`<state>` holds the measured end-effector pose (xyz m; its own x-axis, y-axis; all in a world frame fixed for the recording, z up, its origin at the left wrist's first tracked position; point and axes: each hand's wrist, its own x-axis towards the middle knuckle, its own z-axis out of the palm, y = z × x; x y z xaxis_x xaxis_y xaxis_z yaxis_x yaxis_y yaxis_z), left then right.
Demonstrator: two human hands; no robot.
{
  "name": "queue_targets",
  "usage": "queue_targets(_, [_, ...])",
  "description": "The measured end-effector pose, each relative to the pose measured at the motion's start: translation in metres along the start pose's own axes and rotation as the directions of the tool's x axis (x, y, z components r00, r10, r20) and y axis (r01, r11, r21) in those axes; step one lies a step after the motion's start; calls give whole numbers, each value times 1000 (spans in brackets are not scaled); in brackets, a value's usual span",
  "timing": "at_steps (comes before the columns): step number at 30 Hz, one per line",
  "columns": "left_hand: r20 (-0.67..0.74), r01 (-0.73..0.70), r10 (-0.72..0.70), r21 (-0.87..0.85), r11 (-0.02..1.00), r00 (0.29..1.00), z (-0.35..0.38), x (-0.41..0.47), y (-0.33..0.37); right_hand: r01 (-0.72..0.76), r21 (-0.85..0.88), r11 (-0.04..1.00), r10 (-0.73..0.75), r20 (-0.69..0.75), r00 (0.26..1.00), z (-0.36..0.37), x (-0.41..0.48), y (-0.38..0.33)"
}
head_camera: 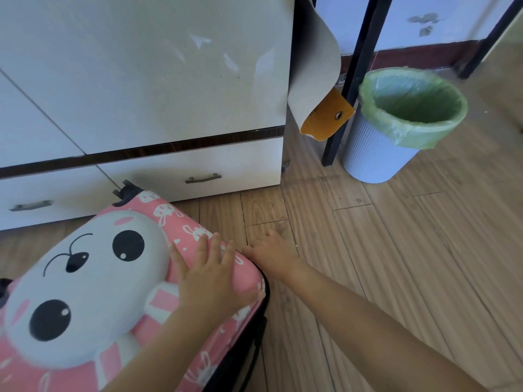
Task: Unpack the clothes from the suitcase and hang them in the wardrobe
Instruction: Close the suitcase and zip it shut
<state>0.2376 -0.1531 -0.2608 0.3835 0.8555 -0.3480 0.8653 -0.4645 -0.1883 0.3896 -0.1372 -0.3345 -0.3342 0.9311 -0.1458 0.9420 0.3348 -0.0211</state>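
Merely pressing: left hand point(210, 274) flat atop suitcase point(93, 281).

Suitcase point(113, 292) contents out of sight

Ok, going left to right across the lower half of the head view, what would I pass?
pink suitcase with the rabbit face → left hand, flat on its lid → right hand, at the suitcase's right edge → blue bin with a green liner

One suitcase point(93, 278), one bin point(376, 157), two drawers point(226, 162) point(56, 188)
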Motion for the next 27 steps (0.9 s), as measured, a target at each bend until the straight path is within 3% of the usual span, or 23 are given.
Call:
queue_targets(5, [5,-23,23,5,1000,1000,-1,-4,-1,-31,-59,998,39,147,988,-6,-9,-3])
queue_targets(7, [-4,-17,17,-29,999,1000,-2,-4,-1,-28,-81,996,35,91,995,-2,-5,-2])
queue_targets(9, [37,-14,16,-66,998,999,-4,-2,1,-19,-147,989,31,80,996,3,-1,-1])
queue_targets(12, [126,-71,80,-75,995,989,-2,-5,7,-42,-133,990,69,207,976,4,-4,-4])
queue_targets(14, [150,-150,153,-28,988,977,5,-13,11,-17,-198,980,41,117,992,8,-7,2])
queue_targets(17, [97,-174,174,-9,985,980,8,-17,16,-37,-243,969,60,91,994,13,-14,3])
queue_targets(27, [59,-106,112,-97,990,992,-11,0,28,-133,6,991,133,-33,991,18,-65,8])
